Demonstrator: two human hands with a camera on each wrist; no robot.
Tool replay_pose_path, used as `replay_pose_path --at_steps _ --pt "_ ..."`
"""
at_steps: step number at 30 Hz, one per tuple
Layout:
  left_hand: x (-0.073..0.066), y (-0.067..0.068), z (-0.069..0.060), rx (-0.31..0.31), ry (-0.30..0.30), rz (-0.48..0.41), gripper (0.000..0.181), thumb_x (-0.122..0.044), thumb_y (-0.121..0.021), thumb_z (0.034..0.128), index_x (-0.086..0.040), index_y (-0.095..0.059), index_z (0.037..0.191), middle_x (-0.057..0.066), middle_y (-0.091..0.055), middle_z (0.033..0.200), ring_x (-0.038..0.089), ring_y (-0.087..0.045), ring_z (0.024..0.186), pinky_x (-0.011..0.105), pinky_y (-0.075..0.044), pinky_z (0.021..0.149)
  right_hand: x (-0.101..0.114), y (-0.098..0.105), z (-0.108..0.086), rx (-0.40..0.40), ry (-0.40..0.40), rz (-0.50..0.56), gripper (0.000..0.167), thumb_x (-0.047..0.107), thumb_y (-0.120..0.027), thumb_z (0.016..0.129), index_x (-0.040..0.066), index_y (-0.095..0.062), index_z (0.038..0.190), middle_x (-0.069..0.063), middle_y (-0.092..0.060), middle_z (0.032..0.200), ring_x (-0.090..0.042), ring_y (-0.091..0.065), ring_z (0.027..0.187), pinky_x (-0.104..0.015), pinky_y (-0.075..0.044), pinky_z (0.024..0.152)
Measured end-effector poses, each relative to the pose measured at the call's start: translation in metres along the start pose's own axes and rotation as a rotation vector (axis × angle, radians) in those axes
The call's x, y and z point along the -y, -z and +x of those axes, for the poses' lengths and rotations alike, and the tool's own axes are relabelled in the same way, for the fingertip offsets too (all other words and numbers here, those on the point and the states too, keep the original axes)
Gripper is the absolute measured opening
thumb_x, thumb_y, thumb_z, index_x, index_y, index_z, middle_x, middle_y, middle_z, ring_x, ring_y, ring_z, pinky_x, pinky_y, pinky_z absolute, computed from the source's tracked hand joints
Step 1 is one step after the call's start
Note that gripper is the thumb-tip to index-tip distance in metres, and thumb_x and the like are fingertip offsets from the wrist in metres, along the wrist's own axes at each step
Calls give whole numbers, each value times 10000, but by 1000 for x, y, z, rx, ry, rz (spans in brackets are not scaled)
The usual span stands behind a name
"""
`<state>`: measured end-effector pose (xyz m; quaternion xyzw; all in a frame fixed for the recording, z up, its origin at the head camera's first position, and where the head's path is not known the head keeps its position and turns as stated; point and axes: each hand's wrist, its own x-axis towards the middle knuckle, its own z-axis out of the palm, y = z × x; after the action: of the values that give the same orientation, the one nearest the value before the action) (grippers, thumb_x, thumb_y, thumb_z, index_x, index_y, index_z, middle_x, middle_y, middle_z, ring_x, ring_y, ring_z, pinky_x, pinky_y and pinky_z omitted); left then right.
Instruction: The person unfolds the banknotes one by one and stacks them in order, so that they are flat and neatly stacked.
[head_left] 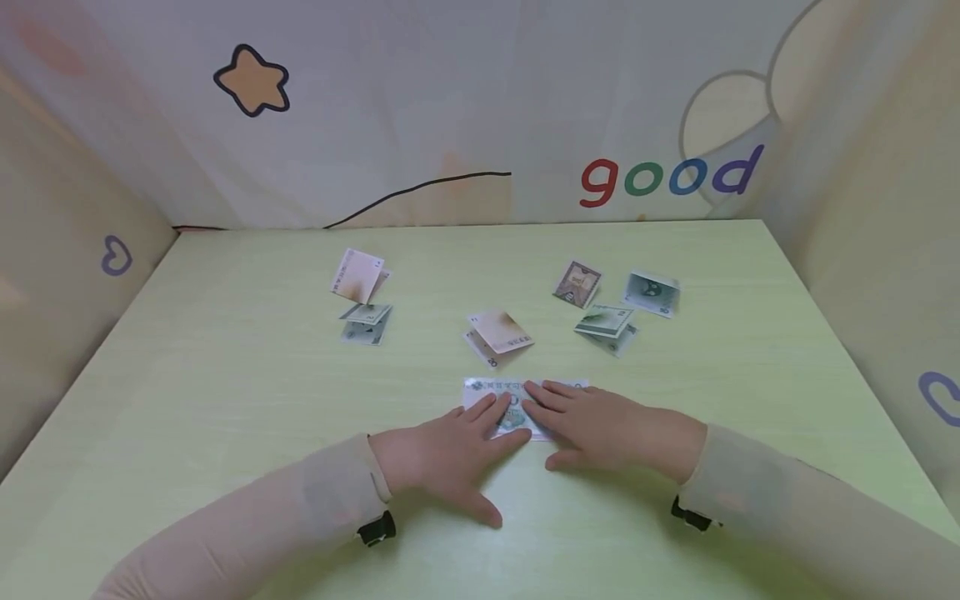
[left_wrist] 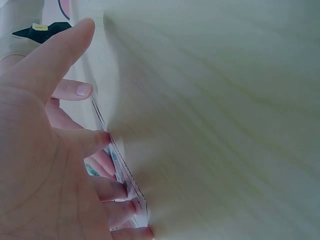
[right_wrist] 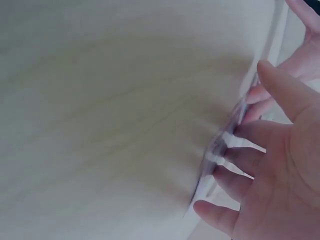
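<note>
A pale blue-green banknote (head_left: 480, 387) lies flat on the table, near the middle of the head view. Both hands press on it from the near side, and the fingers hide part of its face. My left hand (head_left: 450, 454) has its fingertips on the left half, with the thumb spread out over the table. On the right half rest the extended fingers of my right hand (head_left: 609, 425), its thumb off the note's near edge. The left wrist view shows the left hand (left_wrist: 45, 140) with the note's thin edge (left_wrist: 142, 216) beneath the fingertips. Fingers of the right hand (right_wrist: 280, 155) touch the note in the right wrist view.
Beyond the hands lie several folded banknotes: a pinkish one (head_left: 504, 331) in the middle, a pinkish (head_left: 358, 275) and a green one (head_left: 366, 327) at left, and a brown (head_left: 577, 283), a green (head_left: 604, 320) and a blue-green one (head_left: 652, 293) at right. Printed cloth (head_left: 420, 108) hangs behind the table (head_left: 225, 367).
</note>
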<state>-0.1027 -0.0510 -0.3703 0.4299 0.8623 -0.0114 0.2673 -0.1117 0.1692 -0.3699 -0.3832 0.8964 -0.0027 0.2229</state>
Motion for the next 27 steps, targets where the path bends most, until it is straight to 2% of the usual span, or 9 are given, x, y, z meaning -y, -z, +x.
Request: replay_pose_path --at_steps 7,13,18,21,27 --pt "-1 -3 2 -18 2 20 973 -683 -574 763 -238 -135 1510 172 31 1541 332 -5 1400 507 -198 1076 -1 -1 -11 -2 34 20 627 420 -537 924 143 -344 1453 -121 -213 1522 -328 -204 1377 -530 -286 1035" --pt "0 -3 4 -23 5 24 959 -684 -564 769 -238 -146 1508 173 12 1542 332 -24 1400 507 -212 1072 0 -2 -16 -32 62 32 619 410 -547 921 136 -362 1444 -132 -234 1513 -326 -229 1369 -516 -302 1030" --pt "0 0 5 -40 -5 9 894 -655 -554 800 -234 -192 1501 172 -29 1542 326 -59 1401 495 -230 1071 -8 -1 -22 -85 35 104 643 402 -569 912 77 -372 1430 -140 -262 1502 -312 -273 1354 -496 -291 1043" --pt "0 2 6 -58 -5 16 827 -623 -550 826 -232 -246 1488 177 -80 1537 330 -111 1396 473 -257 1066 -16 -1 -25 -136 19 107 639 395 -568 914 42 -387 1414 -152 -297 1484 -320 -308 1336 -476 -308 1037" --pt "-1 3 7 -101 0 76 703 -560 -548 864 -223 -346 1447 177 -180 1519 335 -217 1371 454 -306 1046 -32 -1 -32 -166 -78 194 611 391 -551 924 79 -388 1422 -115 -312 1485 -325 -310 1333 -497 -315 1027"
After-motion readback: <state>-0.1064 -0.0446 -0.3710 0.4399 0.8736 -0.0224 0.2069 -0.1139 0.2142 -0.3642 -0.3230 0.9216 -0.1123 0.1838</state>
